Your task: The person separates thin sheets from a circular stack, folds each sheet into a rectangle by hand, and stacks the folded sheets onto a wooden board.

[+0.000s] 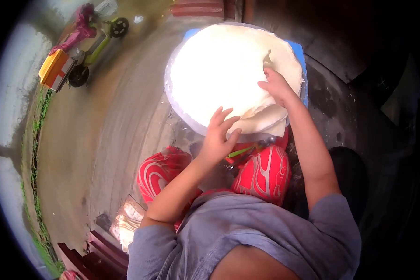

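A wide stack of thin, round white sheets (219, 70), overexposed in the middle, lies in front of me on a pale round tray (179, 109). Near the stack's right side, my right hand (279, 88) has its thumb and fingers curled at the raised edge of the top sheet and appears to grip it. A small grey-green fold or gap shows just above those fingers. My left hand (219, 135) hovers at the near edge, fingers spread, with nothing in it. Folded layers (266, 119) droop over the rim between both hands.
Blue corners (299, 53) stick out beneath the tray. A green-handled tool (238, 152) and shiny round metal parts lie between my knees. Papers (128, 219) rest by dark red slats (95, 249) at lower left. A green scooter (98, 46) with an orange-white box stands at upper left.
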The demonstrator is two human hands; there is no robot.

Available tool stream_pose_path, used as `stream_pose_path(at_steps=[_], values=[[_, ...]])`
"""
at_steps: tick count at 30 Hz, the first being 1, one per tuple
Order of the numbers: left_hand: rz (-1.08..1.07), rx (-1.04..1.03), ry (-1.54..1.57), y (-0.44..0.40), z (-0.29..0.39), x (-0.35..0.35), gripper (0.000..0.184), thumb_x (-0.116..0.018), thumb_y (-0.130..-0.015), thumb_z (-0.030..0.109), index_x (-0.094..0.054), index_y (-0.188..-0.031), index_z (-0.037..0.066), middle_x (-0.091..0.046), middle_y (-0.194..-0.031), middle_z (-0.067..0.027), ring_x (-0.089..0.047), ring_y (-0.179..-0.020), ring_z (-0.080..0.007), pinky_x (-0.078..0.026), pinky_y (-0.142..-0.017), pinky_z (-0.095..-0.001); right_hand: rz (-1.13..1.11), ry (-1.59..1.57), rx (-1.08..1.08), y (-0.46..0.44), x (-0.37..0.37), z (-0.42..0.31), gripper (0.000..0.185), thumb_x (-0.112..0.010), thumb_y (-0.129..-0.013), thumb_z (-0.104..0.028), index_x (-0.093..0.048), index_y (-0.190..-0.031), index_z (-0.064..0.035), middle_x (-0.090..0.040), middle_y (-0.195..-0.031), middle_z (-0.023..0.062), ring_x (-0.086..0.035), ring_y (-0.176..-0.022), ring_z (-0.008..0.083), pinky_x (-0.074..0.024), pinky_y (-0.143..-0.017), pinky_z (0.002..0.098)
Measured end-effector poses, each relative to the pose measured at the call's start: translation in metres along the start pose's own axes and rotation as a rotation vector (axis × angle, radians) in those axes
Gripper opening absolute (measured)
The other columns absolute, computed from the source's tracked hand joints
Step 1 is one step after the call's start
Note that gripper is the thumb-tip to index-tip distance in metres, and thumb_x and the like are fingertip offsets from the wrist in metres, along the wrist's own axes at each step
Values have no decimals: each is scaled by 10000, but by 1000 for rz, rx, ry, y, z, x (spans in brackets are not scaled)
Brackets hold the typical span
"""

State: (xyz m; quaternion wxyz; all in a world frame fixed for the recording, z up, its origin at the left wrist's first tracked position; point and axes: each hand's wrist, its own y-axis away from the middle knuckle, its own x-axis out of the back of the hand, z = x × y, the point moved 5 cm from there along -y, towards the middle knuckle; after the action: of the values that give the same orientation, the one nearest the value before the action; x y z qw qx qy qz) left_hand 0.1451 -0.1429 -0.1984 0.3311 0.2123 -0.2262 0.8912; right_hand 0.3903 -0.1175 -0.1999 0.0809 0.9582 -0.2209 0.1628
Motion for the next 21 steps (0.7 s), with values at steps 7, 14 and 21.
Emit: stream_pose_path(at_steps=[7,14,21], values=[[251,520,1408,100,8,103,605,-528,-889,486,-509,-1253,3,-489,-1320,-146,-430,-1246,-275,-336,-1040,-422,-568,-576,192,79,-91,-197,528,-588,-866,-52,-367,-1337,39,-581,-1171,138,-596,-1033,184,-479,-898,311],[441,137,1836,236,42,179,972,-589,-737,677,-323,-1388,7,-349,-1433,-175,-314,-1341,-325,-260,-1104,-474,-1077,-609,151,216,-218,-272,587,-559,-885,-112,-274,-1372,50,-465,-1316,191,-505,-1199,264,-418,-1010,374],[1003,92,1823,427,9,204,649,-611,-855,207,-300,-1398,34,-413,-1387,-142,-400,-1281,-276,-315,-1082,-430,-1516,-528,-132,337,-380,-259,526,-601,-852,-55,-380,-1319,44,-592,-1151,140,-612,-1023,190,-504,-885,313]])
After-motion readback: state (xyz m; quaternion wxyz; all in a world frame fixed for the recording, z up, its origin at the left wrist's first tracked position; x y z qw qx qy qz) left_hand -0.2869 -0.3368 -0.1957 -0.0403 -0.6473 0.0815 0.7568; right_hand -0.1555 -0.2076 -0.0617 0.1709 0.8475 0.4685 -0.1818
